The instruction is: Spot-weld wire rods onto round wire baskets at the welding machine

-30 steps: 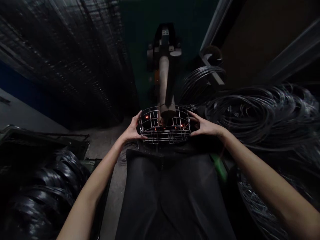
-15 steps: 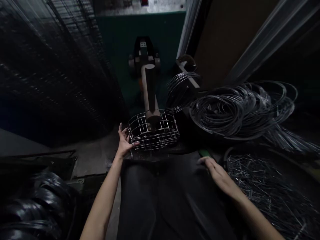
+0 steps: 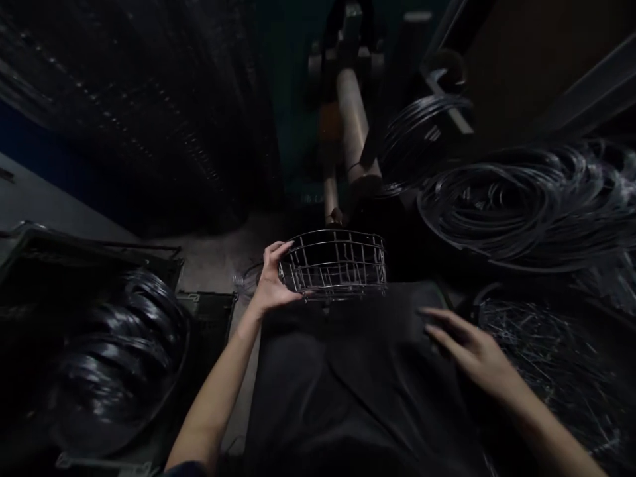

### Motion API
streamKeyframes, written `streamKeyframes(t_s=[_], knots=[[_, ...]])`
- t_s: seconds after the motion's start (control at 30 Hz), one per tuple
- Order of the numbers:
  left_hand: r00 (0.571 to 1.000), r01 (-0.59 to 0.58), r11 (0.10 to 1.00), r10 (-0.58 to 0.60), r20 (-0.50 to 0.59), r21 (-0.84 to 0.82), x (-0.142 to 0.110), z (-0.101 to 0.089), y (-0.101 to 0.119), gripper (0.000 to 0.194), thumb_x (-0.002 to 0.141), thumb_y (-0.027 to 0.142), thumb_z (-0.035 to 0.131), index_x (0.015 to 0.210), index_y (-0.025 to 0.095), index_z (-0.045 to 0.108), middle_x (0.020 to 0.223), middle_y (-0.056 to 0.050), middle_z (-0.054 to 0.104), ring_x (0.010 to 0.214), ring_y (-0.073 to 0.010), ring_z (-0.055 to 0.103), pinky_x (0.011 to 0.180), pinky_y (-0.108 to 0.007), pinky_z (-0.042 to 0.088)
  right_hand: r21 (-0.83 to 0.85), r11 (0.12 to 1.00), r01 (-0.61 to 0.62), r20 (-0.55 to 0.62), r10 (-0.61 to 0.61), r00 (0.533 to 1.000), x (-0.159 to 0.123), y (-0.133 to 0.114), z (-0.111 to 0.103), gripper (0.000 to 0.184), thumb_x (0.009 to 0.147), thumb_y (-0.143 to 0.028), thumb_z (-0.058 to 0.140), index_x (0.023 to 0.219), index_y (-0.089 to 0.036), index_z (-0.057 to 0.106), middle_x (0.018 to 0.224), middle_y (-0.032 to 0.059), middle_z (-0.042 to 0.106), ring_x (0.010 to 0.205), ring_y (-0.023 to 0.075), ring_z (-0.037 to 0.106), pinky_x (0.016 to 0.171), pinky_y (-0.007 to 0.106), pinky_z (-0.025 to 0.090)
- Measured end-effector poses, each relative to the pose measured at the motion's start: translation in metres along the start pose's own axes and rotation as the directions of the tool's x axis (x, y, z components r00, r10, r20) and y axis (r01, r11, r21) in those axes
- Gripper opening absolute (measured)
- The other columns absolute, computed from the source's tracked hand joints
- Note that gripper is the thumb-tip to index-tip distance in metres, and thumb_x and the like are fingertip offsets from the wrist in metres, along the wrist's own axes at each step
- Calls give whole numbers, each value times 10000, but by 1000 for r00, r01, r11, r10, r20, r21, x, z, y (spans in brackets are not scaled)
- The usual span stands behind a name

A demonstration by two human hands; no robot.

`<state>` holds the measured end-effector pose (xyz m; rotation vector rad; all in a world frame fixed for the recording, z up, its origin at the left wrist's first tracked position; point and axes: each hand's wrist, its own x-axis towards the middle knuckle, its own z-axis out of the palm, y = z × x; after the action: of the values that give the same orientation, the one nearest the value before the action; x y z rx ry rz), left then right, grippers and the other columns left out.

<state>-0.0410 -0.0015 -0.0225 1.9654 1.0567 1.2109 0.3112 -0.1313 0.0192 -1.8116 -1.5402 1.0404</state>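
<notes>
A round wire basket (image 3: 338, 266) is tilted just beyond my knees, below the ends of the machine's bars. My left hand (image 3: 272, 281) grips its left side, thumb under the lower edge and fingers at the upper rim. Dark fabric (image 3: 342, 377) covers my lap beneath it. Over the right side of that fabric is my right hand (image 3: 467, 348), fingers apart and pointing left; I see nothing held in it. Whether its fingertips touch the fabric is too dark to tell.
A thick metal bar (image 3: 355, 126) juts from the machine ahead. Wire rings (image 3: 427, 126) hang right of it. Coiled wire hoops (image 3: 491, 205) fill a tub at right, above a bin of short wire pieces (image 3: 541, 351). More shiny wire rings (image 3: 124, 338) lie in a crate at left.
The wire basket has come off the bar's end towards me, in my left hand. My right hand has drawn back a little over the lap. The view has shifted left and down.
</notes>
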Motion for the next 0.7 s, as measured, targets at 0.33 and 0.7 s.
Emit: streamKeyframes(t_s=[0.33,0.7], knots=[[963,-165,946,94,252,280,18,21,39,665,607,384,819,1226,313,589,1296,-91,259,1236,-355,313,1038,-564,343,-175,911,373,302,-311,901,64,-104,37,253,879,-314,564,1062,-196,694,940,44,729,822,205,690,755,323,559],[991,-51,980,26,132,194,27,25,23,800,537,418,852,1271,313,551,1297,-88,264,1243,-344,337,1036,-528,394,-504,446,740,428,-615,662,82,-99,33,337,912,-176,487,1218,-207,625,1135,81,674,778,205,708,566,267,555]])
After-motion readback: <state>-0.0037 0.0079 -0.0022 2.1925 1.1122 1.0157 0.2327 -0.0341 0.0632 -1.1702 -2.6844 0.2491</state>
